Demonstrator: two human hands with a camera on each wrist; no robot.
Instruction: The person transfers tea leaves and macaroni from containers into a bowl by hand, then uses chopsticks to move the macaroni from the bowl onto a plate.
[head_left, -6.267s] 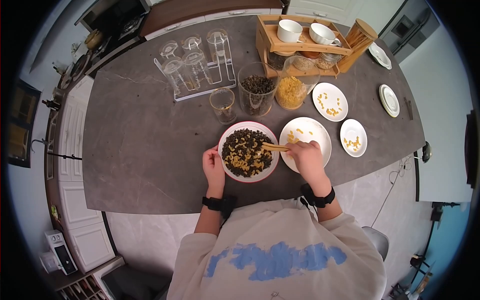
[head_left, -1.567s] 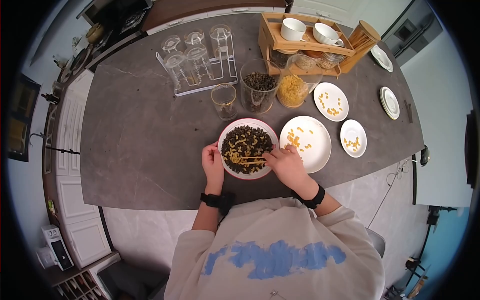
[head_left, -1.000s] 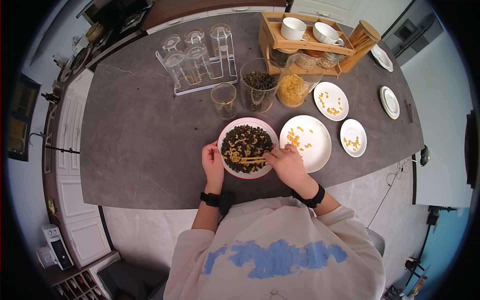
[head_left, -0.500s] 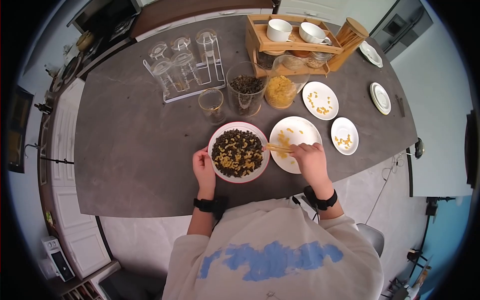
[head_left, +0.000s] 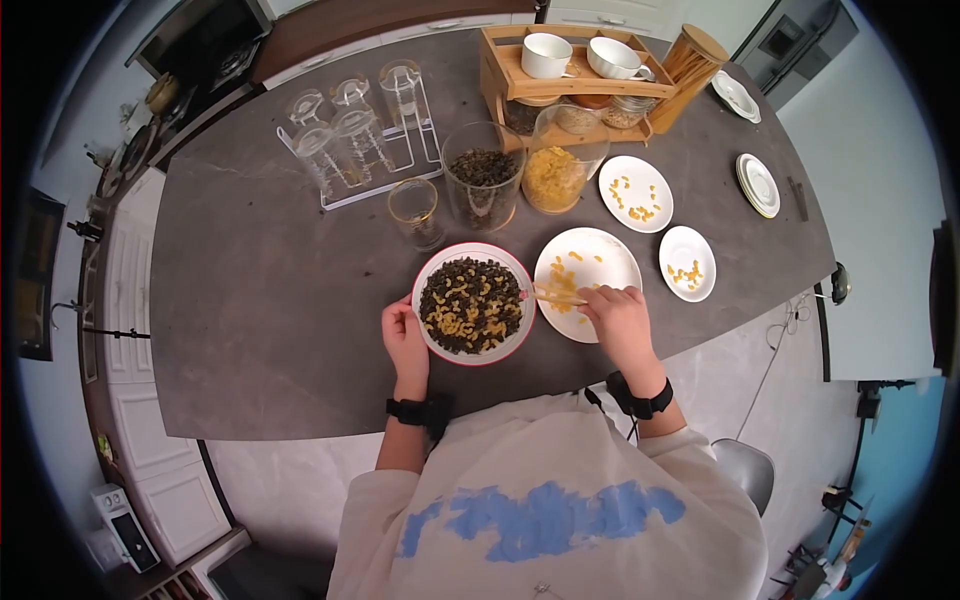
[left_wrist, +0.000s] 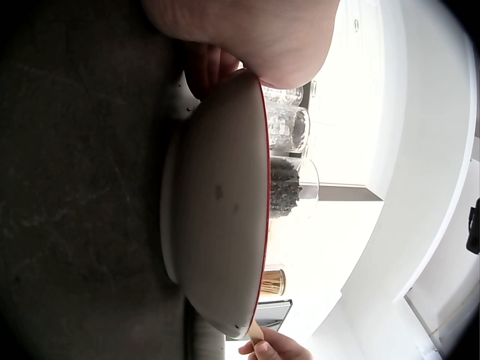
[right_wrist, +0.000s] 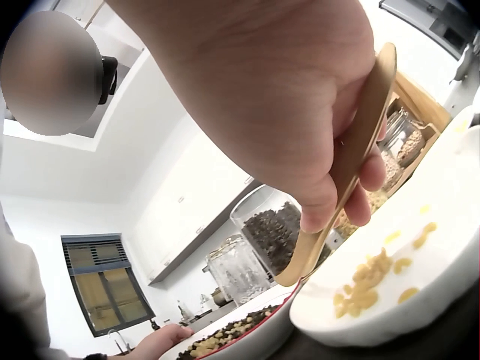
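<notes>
My left hand (head_left: 405, 340) grips the left rim of a white, red-edged bowl (left_wrist: 217, 202), fingers tucked against its outside. The bowl holds dark, crumbly pieces mixed with yellow macaroni (head_left: 455, 325). In my right hand (head_left: 622, 320) are wooden tongs (right_wrist: 367, 135), pinched between thumb and fingers. They point left over a large white plate (head_left: 618, 260), and their tips overlap the bowl's right rim in the head view. On that plate lies a pile of macaroni (right_wrist: 364, 285) with a few loose pieces around it. Whether the tips hold a piece, I cannot tell.
Behind the bowl stand a small glass (head_left: 415, 215), a jar of dark pieces (head_left: 485, 180) and a jar of macaroni (head_left: 555, 175). Two smaller plates, an oval one (head_left: 655, 180) and another (head_left: 680, 250), carry macaroni. A glass rack (head_left: 375, 190) and wooden shelf (head_left: 500, 75) stand farther back.
The tongs were low in the bowl about a second ago. My right hand has since drawn them right, over the plate. The left hand keeps its grip; the head view has shifted slightly.
</notes>
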